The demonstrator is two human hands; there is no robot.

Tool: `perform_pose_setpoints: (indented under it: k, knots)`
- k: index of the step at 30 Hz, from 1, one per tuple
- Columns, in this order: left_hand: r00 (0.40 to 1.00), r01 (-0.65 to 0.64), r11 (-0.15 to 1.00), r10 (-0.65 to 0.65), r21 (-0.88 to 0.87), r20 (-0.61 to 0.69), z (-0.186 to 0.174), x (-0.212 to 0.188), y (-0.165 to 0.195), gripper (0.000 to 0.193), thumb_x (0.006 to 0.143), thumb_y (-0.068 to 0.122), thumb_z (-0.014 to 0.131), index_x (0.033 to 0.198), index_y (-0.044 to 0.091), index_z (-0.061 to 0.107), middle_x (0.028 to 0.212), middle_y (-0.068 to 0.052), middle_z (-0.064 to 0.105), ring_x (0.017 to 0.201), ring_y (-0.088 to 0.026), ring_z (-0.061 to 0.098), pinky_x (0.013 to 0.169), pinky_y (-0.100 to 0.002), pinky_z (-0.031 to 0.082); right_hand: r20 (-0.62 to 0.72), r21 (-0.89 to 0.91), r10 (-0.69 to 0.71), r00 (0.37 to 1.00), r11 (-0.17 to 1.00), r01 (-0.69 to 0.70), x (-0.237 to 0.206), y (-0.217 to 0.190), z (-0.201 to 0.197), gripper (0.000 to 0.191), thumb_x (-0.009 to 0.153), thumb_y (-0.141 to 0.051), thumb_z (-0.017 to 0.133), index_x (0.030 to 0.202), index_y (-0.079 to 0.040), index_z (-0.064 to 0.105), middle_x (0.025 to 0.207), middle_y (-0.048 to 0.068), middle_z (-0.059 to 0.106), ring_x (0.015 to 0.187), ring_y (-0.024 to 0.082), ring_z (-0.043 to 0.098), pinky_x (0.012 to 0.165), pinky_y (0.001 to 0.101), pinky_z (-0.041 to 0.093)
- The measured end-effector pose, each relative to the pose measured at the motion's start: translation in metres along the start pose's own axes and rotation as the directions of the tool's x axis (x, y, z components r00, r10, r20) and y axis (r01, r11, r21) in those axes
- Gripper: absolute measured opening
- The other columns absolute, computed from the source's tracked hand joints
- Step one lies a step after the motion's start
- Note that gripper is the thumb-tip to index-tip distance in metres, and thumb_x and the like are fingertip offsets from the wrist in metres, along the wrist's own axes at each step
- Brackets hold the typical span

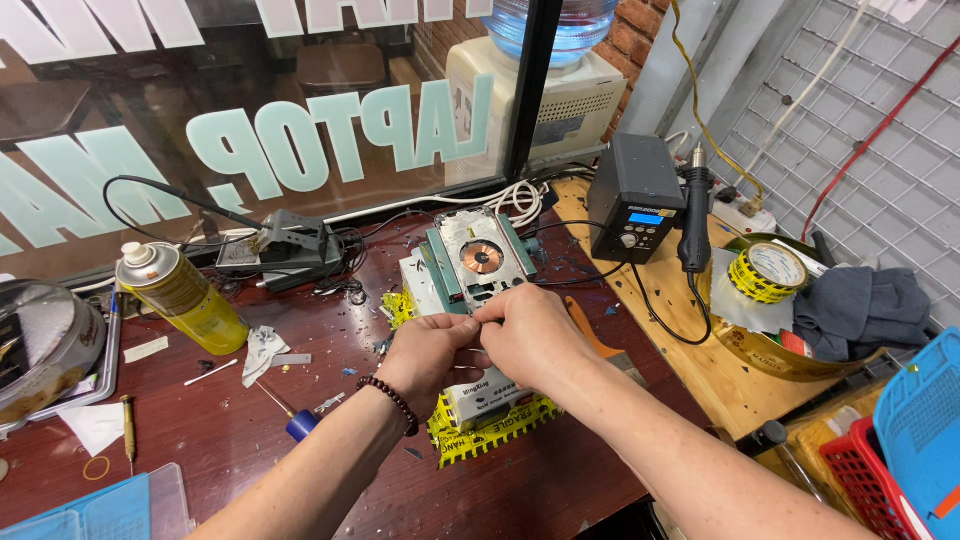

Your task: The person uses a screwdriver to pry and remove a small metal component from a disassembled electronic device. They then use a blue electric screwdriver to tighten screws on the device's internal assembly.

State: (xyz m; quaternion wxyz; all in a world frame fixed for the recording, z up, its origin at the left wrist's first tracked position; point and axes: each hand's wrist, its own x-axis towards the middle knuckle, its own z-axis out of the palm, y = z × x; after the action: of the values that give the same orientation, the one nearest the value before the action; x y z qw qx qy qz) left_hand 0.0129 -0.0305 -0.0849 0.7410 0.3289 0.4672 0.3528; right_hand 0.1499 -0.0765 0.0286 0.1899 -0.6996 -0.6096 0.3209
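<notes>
Bench surface of dark red wood (300,420), littered with scraps. At far left we note a round metal tin (40,350), then a yellow spray can (180,295) lying tilted beside a soldering-iron stand (285,245). A blue-handled screwdriver (295,420) lies just left of our left forearm. Our left hand (425,355), beaded bracelet at the wrist, meets our right hand (530,340) at centre; both sets of fingertips are pinched together on something small between them, too small for us to identify. They work at the near edge of an opened phone (480,258), copper coil showing, clamped in a green fixture. Below the hands sits a small box on yellow tape (490,420). Further right: a hot-air station (635,200) with its handpiece (695,215), a yellow tape roll (765,270), a dark cloth (865,310), blue and red baskets (915,420).
</notes>
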Motion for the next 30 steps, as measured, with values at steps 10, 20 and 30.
perform_pose_setpoints:
  k: [10, 20, 30]
  knots:
    - [1.000, 0.000, 1.000, 0.001, 0.029, -0.008, 0.003, -0.005, 0.005, 0.018, 0.101, 0.017, 0.059, 0.101, 0.001, 0.069, 0.086, -0.008, 0.073, 0.069, -0.017, 0.070, 0.061, -0.031, 0.058, 0.038, 0.035, 0.052, 0.998, 0.998, -0.053, 0.003, 0.007, 0.003, 0.026, 0.090, -0.015, 0.062, 0.108, -0.016, 0.081, 0.076, 0.014, 0.078, 0.057, 0.021, 0.072, 0.055, 0.0392, 0.060]
    - [0.976, -0.069, 0.945, 0.130, 0.318, -0.174, 0.009, -0.009, 0.025, 0.032, 0.091, 0.029, 0.078, 0.091, -0.002, 0.068, 0.076, -0.010, 0.069, 0.061, -0.018, 0.068, 0.052, -0.032, 0.059, -0.263, 0.139, -0.127, 0.957, 0.976, 0.168, 0.000, 0.046, -0.006, 0.036, 0.089, -0.016, 0.064, 0.123, -0.010, 0.073, 0.077, 0.010, 0.079, 0.063, 0.013, 0.071, 0.063, 0.0297, 0.056]
    - [0.967, -0.022, 0.927, 0.115, 0.374, -0.228, -0.006, -0.025, 0.031, 0.051, 0.104, 0.041, 0.049, 0.099, -0.004, 0.072, 0.077, -0.012, 0.068, 0.062, -0.019, 0.067, 0.054, -0.034, 0.059, -0.244, 0.262, -0.278, 0.929, 0.904, 0.339, -0.002, 0.025, 0.012, 0.040, 0.091, -0.015, 0.063, 0.130, -0.010, 0.068, 0.073, 0.009, 0.077, 0.062, 0.010, 0.068, 0.063, 0.0279, 0.055]
